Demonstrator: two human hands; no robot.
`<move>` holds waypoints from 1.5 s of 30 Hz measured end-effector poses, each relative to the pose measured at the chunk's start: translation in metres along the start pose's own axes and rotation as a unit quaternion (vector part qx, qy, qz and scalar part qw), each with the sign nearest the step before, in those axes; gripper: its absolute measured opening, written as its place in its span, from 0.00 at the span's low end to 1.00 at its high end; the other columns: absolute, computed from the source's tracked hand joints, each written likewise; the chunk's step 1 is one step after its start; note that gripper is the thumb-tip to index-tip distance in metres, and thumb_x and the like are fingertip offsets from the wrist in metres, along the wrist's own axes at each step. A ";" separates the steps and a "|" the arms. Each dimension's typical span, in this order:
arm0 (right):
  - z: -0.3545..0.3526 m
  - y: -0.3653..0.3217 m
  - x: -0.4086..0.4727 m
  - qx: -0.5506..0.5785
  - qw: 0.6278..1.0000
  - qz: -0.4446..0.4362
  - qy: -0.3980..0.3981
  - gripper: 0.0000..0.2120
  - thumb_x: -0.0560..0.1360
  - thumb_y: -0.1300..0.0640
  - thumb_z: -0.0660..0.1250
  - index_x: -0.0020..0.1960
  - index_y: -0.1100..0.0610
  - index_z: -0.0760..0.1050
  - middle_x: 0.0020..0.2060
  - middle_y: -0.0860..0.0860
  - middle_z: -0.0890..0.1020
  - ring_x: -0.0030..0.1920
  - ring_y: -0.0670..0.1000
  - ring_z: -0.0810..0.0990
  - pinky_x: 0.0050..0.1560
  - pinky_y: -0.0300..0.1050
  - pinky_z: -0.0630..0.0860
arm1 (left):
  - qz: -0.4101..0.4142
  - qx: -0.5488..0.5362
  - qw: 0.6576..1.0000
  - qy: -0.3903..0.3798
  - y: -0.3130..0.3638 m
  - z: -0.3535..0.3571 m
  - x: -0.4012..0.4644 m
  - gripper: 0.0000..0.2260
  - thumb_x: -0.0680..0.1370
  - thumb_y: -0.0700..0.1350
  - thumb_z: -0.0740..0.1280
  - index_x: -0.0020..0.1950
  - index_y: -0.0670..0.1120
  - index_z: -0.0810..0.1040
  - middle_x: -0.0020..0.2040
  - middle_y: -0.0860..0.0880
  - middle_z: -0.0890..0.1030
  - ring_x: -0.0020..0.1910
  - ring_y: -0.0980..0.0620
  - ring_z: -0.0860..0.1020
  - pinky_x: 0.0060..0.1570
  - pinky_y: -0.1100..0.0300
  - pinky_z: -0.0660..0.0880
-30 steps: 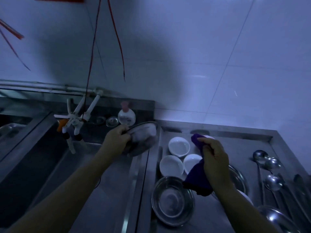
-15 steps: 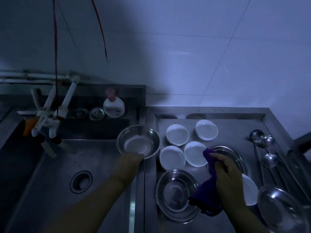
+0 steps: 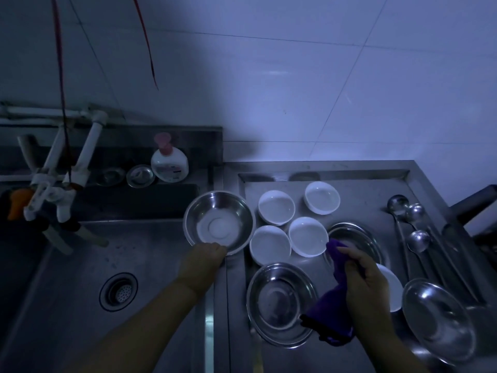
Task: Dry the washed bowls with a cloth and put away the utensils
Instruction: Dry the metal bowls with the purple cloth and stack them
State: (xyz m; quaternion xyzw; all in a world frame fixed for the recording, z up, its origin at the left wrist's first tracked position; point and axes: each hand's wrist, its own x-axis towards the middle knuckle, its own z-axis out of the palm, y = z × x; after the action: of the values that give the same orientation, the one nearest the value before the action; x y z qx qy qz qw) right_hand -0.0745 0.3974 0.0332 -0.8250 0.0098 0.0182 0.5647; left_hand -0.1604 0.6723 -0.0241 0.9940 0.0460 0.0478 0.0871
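Note:
My left hand (image 3: 202, 262) grips the near rim of a steel bowl (image 3: 219, 222), held upright over the divide between sink and counter. My right hand (image 3: 364, 281) is closed on a purple cloth (image 3: 332, 316) that hangs down over the counter. Several white bowls (image 3: 276, 207) stand mouth-up on the steel counter (image 3: 360, 189). Steel bowls lie near them: one (image 3: 281, 302) in front, one (image 3: 355, 238) behind my right hand, one (image 3: 438, 319) at the right. Steel ladles (image 3: 415, 230) lie at the far right.
The sink basin (image 3: 80, 292) with its drain (image 3: 118, 291) is on the left. White taps (image 3: 56, 195) hang over its back left. A soap bottle (image 3: 169, 162) and small steel lids (image 3: 140, 175) sit on the back ledge. A tiled wall rises behind.
My left hand turned the steel bowl from tilted to mouth-up and brought it down beside the white bowls. My right hand with the cloth lowered toward the counter. The view tipped downward.

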 end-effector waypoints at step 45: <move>-0.072 -0.063 -0.020 -0.037 0.928 -0.366 -0.068 0.12 0.76 0.62 0.63 0.51 0.45 0.70 0.47 0.43 0.77 0.47 0.42 0.75 0.47 0.34 0.71 | -0.272 -0.491 0.822 0.096 0.168 -0.104 -0.033 0.14 0.66 0.45 0.67 0.47 0.62 0.77 0.40 0.55 0.84 0.38 0.57 0.82 0.40 0.52 0.81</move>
State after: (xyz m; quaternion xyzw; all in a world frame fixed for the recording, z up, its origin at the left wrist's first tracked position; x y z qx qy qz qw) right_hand -0.0912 0.3526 0.1191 -0.7884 -0.3316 -0.1329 0.5007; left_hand -0.1899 0.5213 0.1044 0.7572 0.2931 0.1332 0.5683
